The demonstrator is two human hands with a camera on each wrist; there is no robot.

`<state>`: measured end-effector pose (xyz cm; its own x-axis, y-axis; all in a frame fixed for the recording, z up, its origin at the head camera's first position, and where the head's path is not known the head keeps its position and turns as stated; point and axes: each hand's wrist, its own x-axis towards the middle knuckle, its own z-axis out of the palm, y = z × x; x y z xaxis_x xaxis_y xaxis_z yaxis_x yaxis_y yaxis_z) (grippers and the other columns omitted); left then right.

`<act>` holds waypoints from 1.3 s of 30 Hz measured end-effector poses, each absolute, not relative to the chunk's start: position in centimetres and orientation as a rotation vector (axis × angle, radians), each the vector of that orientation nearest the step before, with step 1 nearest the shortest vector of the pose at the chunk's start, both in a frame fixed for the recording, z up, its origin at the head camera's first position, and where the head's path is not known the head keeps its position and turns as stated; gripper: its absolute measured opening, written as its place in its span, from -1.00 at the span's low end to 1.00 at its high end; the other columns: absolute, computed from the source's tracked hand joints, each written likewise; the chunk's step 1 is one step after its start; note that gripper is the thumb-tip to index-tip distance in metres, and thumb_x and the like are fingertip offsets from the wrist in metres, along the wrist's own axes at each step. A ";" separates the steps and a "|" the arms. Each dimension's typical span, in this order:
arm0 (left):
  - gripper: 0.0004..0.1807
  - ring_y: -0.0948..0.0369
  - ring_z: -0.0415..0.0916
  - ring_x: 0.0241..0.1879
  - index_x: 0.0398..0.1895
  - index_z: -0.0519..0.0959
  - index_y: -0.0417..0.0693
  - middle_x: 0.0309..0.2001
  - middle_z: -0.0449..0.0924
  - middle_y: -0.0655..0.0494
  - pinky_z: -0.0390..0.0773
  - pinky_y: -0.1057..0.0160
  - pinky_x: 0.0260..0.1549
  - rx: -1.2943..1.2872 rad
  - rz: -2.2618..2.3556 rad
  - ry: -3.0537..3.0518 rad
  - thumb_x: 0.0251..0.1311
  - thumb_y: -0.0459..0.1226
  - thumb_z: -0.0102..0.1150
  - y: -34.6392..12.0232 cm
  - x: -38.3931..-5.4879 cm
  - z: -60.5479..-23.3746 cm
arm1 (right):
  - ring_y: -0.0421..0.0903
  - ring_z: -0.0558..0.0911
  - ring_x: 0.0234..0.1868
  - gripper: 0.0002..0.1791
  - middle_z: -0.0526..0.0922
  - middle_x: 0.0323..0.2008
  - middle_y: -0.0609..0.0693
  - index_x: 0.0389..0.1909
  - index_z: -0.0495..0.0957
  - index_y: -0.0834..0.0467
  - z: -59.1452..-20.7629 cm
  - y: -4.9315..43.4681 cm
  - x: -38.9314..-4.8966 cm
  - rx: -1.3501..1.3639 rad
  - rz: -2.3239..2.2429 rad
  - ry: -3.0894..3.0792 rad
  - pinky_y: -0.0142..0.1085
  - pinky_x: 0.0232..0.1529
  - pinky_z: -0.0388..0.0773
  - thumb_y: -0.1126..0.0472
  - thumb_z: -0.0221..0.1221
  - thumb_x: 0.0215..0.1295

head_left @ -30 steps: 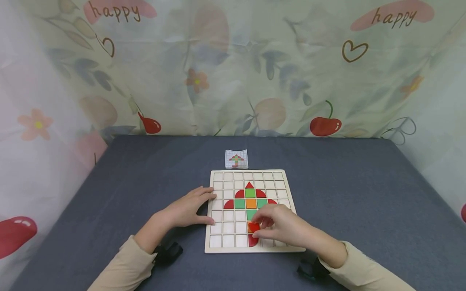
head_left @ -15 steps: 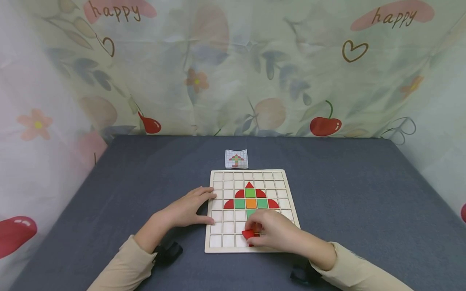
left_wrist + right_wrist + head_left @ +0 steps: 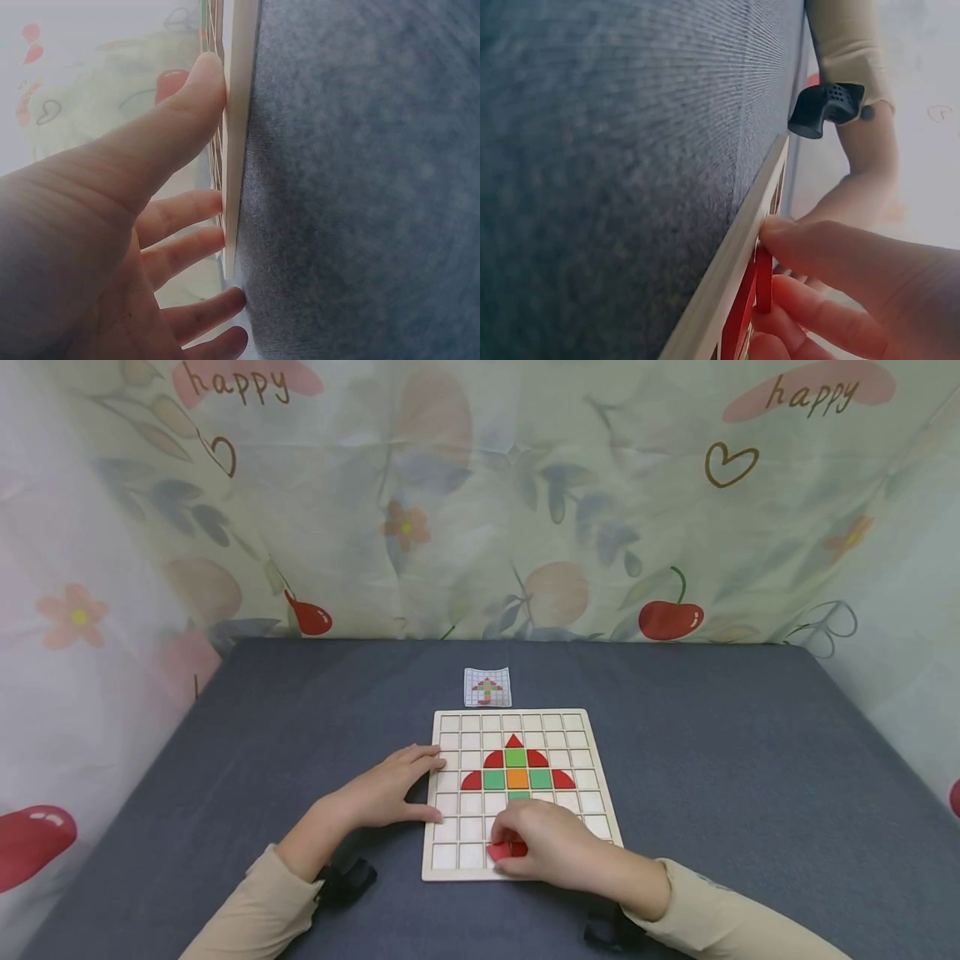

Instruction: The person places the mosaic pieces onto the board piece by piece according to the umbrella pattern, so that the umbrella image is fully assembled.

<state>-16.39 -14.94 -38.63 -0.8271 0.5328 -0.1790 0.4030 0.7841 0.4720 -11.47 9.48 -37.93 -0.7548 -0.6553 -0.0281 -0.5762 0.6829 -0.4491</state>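
A pale wooden grid board [image 3: 457,874] lies on the table with coloured tiles in its cells. Its figure has a red triangle tile [image 3: 513,742] on top, red rounded tiles at the sides, green tiles and an orange tile [image 3: 517,779]. My right hand [image 3: 551,843] pinches a red tile [image 3: 498,852] between thumb and fingers over the board's front row. That tile stands edge-on in the right wrist view, beside another red tile [image 3: 739,307]. The hand covers the figure's lower part. With fingers spread, my left hand [image 3: 382,789] rests on the board's left edge.
Behind the board lies a small pattern card [image 3: 487,687] printed with a similar figure. Dark grey cloth [image 3: 712,760] covers the table. A patterned curtain [image 3: 480,527] hangs at the back and sides.
My right hand has moved left and toward the board's front with the red tile, uncovering the red rounded tile at the figure's right. The left hand stays in place.
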 end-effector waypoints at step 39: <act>-0.19 -0.05 0.04 0.41 0.31 0.30 -0.08 0.40 0.13 -0.05 0.19 -0.08 0.29 0.692 0.603 2.667 0.02 0.04 0.31 -14.9 -16.3 -38.5 | -0.35 0.33 -0.49 -0.81 0.46 -0.51 -0.20 -0.47 0.62 0.03 -38.1 10.1 -11.5 -1.037 -0.613 2.754 -0.49 -0.43 0.29 0.06 0.40 -0.07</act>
<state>-16.29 -14.90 -38.53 -0.8316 0.5195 -0.1964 0.3844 0.7935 0.4717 -11.51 10.12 -38.09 -0.7539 -0.6568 0.0162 -0.6017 0.6803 -0.4184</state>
